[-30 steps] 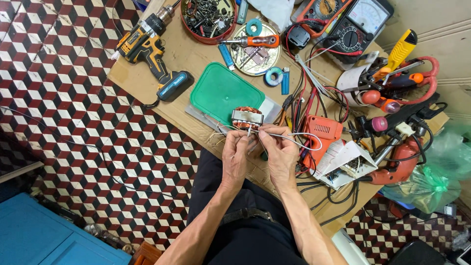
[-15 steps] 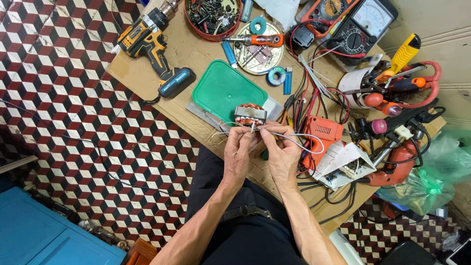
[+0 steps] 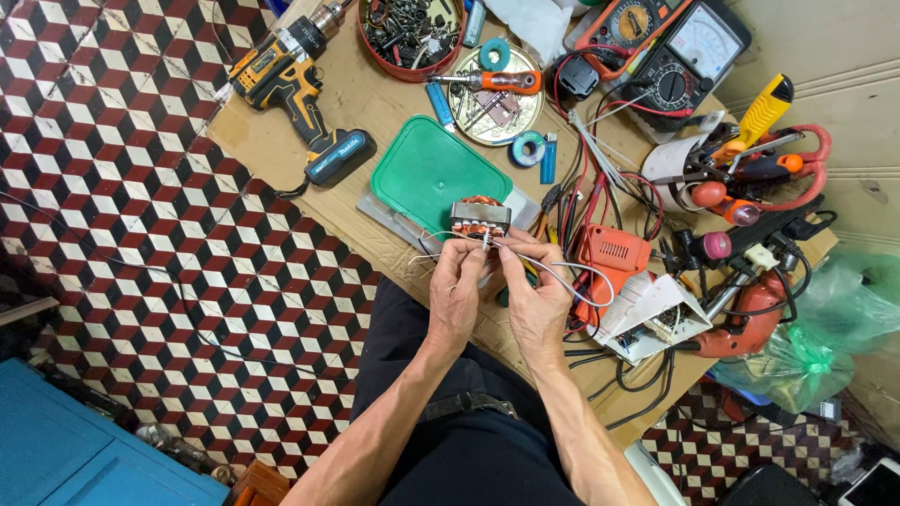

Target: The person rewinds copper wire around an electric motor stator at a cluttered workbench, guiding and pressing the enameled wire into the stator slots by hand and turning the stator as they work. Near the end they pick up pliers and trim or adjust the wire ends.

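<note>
Small copper-wound transformer (image 3: pixel 480 216) beside the green lid, thin leads apparently pinched.

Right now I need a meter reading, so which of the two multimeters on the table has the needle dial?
The black multimeter at the far edge: it has a wide pale needle scale above its round selector. The orange-framed multimeter beside it shows no such scale.

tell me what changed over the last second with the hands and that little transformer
Very little changed. Both hands closed in slightly on the small transformer: the left hand and right hand now pinch its thin white lead wires right below it, with the fingers closer together than before. The transformer stayed on the green lid, and the cordless drill and analog multimeter did not move.
</note>
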